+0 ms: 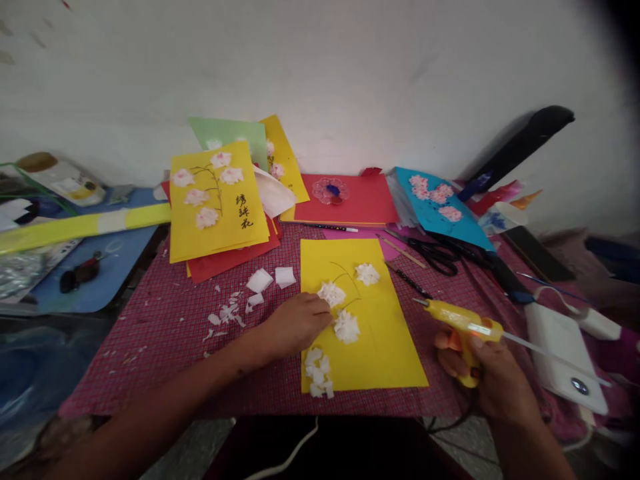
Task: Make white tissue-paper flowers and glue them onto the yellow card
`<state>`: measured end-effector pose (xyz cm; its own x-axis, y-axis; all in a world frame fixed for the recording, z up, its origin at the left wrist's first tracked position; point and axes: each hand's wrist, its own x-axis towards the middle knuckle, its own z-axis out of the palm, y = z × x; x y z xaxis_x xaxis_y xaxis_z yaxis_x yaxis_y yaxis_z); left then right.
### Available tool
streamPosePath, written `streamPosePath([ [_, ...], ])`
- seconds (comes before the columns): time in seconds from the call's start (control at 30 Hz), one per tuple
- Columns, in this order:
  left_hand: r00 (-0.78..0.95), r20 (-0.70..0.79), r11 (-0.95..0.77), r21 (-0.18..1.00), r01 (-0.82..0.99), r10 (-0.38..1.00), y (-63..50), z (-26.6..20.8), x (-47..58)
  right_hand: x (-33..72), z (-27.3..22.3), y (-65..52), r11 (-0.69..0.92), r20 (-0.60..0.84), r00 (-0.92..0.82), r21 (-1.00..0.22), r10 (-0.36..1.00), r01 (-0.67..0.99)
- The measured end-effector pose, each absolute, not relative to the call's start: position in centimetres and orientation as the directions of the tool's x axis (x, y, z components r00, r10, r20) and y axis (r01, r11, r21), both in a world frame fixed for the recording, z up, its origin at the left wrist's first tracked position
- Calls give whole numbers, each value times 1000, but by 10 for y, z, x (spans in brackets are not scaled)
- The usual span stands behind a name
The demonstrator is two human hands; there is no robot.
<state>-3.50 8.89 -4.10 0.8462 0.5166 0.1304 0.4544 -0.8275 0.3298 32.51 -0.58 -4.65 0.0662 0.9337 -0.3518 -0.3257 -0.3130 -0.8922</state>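
Observation:
My right hand [493, 373] grips a yellow hot glue gun [457, 317], whose nozzle points left, just off the right edge of a yellow paper sheet [385, 353]. Over the sheet's left side, my left hand [300, 323] is closed, its fingertips drawn together at the lower edge of a white paper flower [331, 294]; whatever they pinch is hidden. Two more white flowers, one upper right [367, 274] and one lower [347, 327], sit on the sheet along thin drawn stems. Loose white paper pieces [319, 373] lie at its lower left corner.
Paper squares [259, 281] and scraps [227, 313] lie left of the sheet. Finished yellow flower cards [220, 200] are stacked behind. Black scissors [435, 257], a pen [407, 279] and a blue flower card [443, 207] are at the right. A white power bank [565, 360] lies beyond the glue gun.

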Motion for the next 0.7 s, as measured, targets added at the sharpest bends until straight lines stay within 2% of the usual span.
streamPosePath([
  [0.3,853,185,-851,316,419,488,89,-45,-28,325,-47,-5,-275,-309,65,-910,949,-311],
  [0.47,817,100,-790,344,508,569,87,-37,-26,328,-50,-5,-250,-279,57,-920,959,-301],
  [0.57,766,54,-718,395,573,641,84,-32,-26,327,-50,-4,-239,-264,45,-925,964,-295],
  [0.7,728,66,-655,499,568,682,82,-29,-27,326,-50,-4,-243,-264,37,-927,964,-285],
])
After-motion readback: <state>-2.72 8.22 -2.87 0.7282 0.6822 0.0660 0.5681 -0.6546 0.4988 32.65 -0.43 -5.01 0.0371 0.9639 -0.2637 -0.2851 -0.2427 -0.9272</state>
